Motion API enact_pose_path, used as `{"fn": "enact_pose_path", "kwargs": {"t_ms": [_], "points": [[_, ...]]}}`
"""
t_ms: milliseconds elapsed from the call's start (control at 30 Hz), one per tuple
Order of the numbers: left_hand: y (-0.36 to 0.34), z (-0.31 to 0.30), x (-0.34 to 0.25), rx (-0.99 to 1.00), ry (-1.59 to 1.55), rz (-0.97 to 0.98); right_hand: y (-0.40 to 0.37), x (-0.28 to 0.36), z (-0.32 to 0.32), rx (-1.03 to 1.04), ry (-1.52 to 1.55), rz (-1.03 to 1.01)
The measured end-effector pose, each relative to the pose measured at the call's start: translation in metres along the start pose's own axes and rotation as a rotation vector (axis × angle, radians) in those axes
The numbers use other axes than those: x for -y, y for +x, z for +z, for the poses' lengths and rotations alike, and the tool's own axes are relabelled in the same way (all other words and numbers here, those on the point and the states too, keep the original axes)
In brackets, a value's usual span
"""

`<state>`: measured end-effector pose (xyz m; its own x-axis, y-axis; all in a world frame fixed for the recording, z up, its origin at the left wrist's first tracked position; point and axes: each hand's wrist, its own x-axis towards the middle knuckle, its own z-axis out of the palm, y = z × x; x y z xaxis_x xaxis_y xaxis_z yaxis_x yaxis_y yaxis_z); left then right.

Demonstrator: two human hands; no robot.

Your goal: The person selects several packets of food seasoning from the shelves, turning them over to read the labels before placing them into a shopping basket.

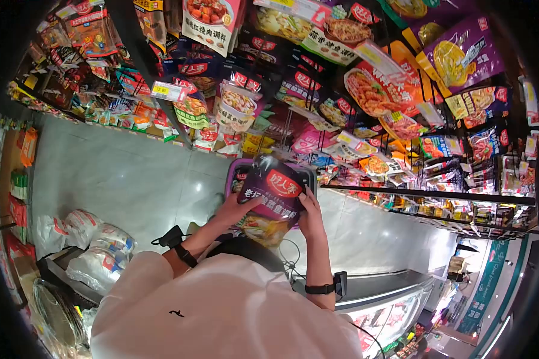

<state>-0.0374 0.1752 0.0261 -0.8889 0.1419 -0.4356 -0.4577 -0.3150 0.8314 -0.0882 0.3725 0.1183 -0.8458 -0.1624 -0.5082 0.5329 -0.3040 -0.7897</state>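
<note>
Both my hands hold a dark purple seasoning packet (273, 192) with a red oval logo and a food picture, close in front of my chest. On the packet's left edge, my left hand (236, 207) has its fingers wrapped round the side. My right hand (311, 216) grips the right edge with the thumb on the front. A black band is strapped to each wrist. Behind the packet the purple rim of a basket-like container (232, 173) shows, mostly hidden. My white shirt fills the lower middle of the view.
Shelves (365, 90) packed with colourful sauce and seasoning packets and yellow price tags fill the top and right. Grey tiled floor (114, 173) lies to the left. White sacks (99, 251) are stacked at lower left. A glass-topped freezer case (389, 305) stands at lower right.
</note>
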Motion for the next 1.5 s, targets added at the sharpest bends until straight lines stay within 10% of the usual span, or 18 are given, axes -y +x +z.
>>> {"fn": "enact_pose_path", "kwargs": {"t_ms": [233,567,667,767,900,1333,1433,1500], "points": [[-0.003,0.039,0.006,-0.22,-0.637,-0.323,-0.017,-0.056,-0.076,0.121,-0.211,0.151],[-0.022,0.11,-0.018,-0.127,-0.444,-0.099,-0.059,-0.006,-0.099,-0.09,-0.264,0.19],[-0.008,0.097,0.06,-0.319,-0.204,-0.059,-0.083,0.018,-0.101,0.296,-0.518,0.089],[-0.038,0.137,0.031,-0.139,-0.665,-0.129,-0.112,0.04,-0.088,0.568,-0.643,-0.224],[-0.038,0.152,0.059,0.806,-1.294,-0.081,-0.126,0.051,-0.103,1.015,-0.454,-0.315],[-0.036,0.168,0.087,0.475,-0.894,0.102,-0.145,0.028,-0.207,0.706,-0.649,-0.356],[-0.021,0.174,0.098,-0.264,-0.554,-0.13,-0.142,0.018,-0.225,0.621,-0.725,-0.435],[-0.015,0.177,0.102,-0.292,-0.452,-0.182,-0.144,0.012,-0.233,0.569,-0.765,-0.469]]}}
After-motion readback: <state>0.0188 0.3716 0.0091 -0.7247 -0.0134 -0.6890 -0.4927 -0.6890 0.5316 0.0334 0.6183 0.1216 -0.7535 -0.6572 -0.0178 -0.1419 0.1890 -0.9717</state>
